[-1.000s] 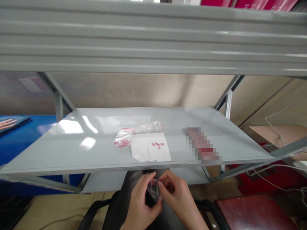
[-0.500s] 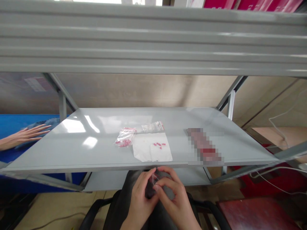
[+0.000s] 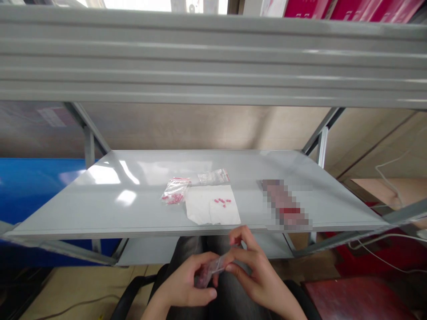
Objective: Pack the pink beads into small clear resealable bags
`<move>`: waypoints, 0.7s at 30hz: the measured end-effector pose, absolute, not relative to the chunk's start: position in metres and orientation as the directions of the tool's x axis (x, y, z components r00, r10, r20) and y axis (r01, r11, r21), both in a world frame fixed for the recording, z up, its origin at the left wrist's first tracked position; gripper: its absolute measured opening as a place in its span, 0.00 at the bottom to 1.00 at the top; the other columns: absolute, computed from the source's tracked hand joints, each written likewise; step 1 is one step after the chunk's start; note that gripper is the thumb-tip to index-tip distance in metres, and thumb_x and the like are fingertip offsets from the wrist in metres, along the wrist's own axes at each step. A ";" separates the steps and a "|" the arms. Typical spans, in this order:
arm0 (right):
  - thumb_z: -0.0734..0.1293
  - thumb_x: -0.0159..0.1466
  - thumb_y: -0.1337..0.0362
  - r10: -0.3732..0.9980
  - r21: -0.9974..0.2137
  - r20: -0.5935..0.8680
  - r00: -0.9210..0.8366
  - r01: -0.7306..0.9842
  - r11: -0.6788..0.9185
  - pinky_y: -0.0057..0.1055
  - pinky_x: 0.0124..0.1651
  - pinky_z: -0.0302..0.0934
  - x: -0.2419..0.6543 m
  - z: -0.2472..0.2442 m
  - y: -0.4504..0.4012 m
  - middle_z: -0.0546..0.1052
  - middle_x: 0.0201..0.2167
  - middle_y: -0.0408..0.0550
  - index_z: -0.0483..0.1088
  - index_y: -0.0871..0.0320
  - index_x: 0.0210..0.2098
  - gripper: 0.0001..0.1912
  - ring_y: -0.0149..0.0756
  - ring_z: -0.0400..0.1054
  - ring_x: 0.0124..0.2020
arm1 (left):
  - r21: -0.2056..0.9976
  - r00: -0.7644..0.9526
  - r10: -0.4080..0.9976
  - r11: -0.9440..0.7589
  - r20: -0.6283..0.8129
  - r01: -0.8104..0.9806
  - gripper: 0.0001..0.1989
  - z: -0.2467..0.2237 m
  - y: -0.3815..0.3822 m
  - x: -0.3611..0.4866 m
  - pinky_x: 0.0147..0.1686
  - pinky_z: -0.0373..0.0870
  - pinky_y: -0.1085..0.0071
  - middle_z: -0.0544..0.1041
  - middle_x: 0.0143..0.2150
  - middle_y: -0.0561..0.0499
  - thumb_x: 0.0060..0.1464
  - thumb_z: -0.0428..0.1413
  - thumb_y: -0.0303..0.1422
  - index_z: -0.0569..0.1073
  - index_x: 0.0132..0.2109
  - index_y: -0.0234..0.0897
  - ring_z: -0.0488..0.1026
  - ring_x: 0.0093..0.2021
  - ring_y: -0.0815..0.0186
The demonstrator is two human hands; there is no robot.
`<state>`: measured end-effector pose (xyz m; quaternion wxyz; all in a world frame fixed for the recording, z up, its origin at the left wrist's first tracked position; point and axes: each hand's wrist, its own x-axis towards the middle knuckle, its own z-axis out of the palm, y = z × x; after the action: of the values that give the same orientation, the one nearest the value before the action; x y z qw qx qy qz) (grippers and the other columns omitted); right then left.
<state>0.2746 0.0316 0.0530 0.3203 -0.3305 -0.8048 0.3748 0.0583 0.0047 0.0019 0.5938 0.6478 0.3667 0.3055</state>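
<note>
Together, left hand, right hand, pinching a small plastic bag between them

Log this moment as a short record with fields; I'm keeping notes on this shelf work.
Left hand: holds a small clear plastic bag
Right hand: pinches the same bag from the other side
Surface above the hands: grey metal shelf
On the shelf: white paper with pink pieces on it; zip bag of pink pieces; clear bag; pixelated item
</note>
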 end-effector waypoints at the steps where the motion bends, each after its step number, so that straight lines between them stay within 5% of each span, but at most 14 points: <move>1: 0.63 0.65 0.73 0.772 -0.802 0.289 -0.566 0.297 0.518 0.37 0.53 0.62 0.276 0.053 0.032 0.64 0.41 0.49 0.76 0.56 0.33 0.11 0.42 0.63 0.48 | 0.994 0.539 0.842 -0.040 -0.021 0.101 0.19 0.004 0.006 0.055 0.37 0.71 0.70 0.76 0.37 0.50 0.49 0.61 0.39 0.75 0.47 0.37 0.72 0.35 0.65; 5: 0.63 0.65 0.75 0.743 -0.787 0.297 -0.600 0.287 0.546 0.37 0.52 0.61 0.275 0.053 0.032 0.63 0.42 0.48 0.76 0.55 0.36 0.12 0.41 0.62 0.47 | 0.994 0.532 0.840 -0.096 0.107 -0.047 0.38 0.011 0.008 0.054 0.60 0.64 0.52 0.73 0.58 0.39 0.49 0.63 0.48 0.66 0.63 0.39 0.71 0.58 0.50; 7: 0.63 0.64 0.77 0.730 -0.786 0.282 -0.623 0.286 0.548 0.36 0.52 0.61 0.271 0.055 0.031 0.63 0.42 0.48 0.75 0.55 0.37 0.13 0.41 0.61 0.48 | 0.989 0.514 0.849 -0.069 0.125 -0.127 0.43 0.012 0.009 0.061 0.63 0.60 0.50 0.71 0.61 0.38 0.47 0.65 0.52 0.64 0.65 0.40 0.68 0.62 0.48; 13: 0.61 0.62 0.81 0.717 -0.770 0.251 -0.651 0.314 0.555 0.36 0.52 0.61 0.268 0.062 0.030 0.64 0.43 0.48 0.71 0.56 0.34 0.14 0.40 0.61 0.48 | 0.948 0.446 0.894 0.111 0.035 -0.298 0.32 0.008 0.013 0.074 0.47 0.71 0.64 0.77 0.47 0.45 0.43 0.69 0.50 0.77 0.52 0.40 0.76 0.47 0.58; 21: 0.61 0.61 0.81 0.699 -0.738 0.367 -0.613 0.265 0.620 0.39 0.51 0.61 0.269 0.056 0.031 0.69 0.42 0.48 0.72 0.55 0.36 0.16 0.41 0.62 0.47 | 0.817 0.493 0.869 0.311 -0.038 -0.485 0.32 -0.001 0.014 0.071 0.45 0.66 0.72 0.77 0.44 0.48 0.37 0.74 0.43 0.78 0.51 0.40 0.74 0.44 0.64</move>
<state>0.2686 0.0313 0.0559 0.3322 -0.2881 -0.8365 0.3269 0.0715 0.0136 -0.0007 0.7712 0.3893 0.2466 0.4392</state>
